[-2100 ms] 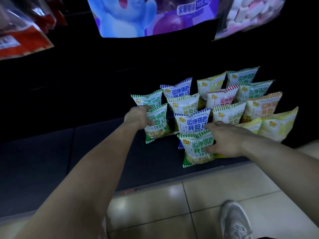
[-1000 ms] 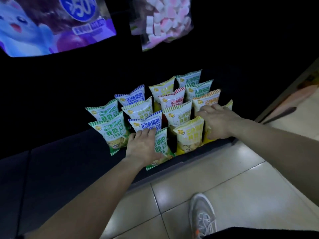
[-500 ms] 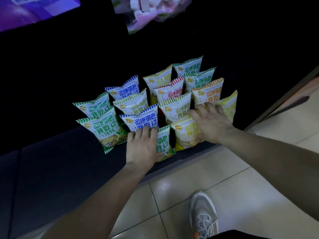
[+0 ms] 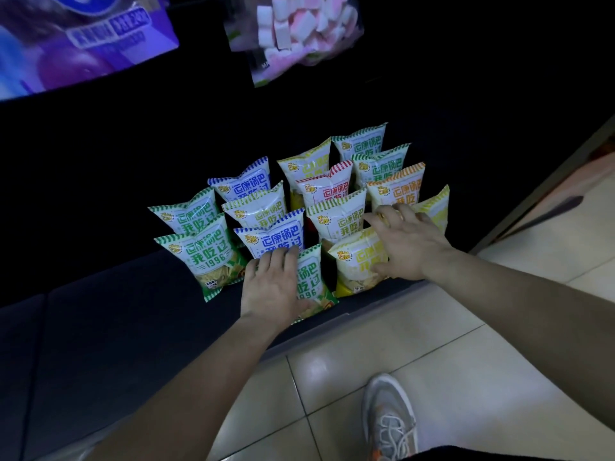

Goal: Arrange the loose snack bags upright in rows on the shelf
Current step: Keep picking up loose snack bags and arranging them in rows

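On the dark bottom shelf [image 4: 133,314], the snack bags [image 4: 263,207] stand upright in rows near its front edge. Left hand [image 4: 273,287] lies flat, fingers spread, on the front green bag [image 4: 311,277]. Right hand [image 4: 407,242] presses open-palmed across the front yellow bag [image 4: 356,264], fingertips reaching the orange bag [image 4: 397,188] behind. Neither hand grips anything. Below lies tiled floor [image 4: 466,361] and a grey shoe [image 4: 389,417].

Glossy plastic snack bags [image 4: 213,257]; matt shelf [image 4: 133,321]
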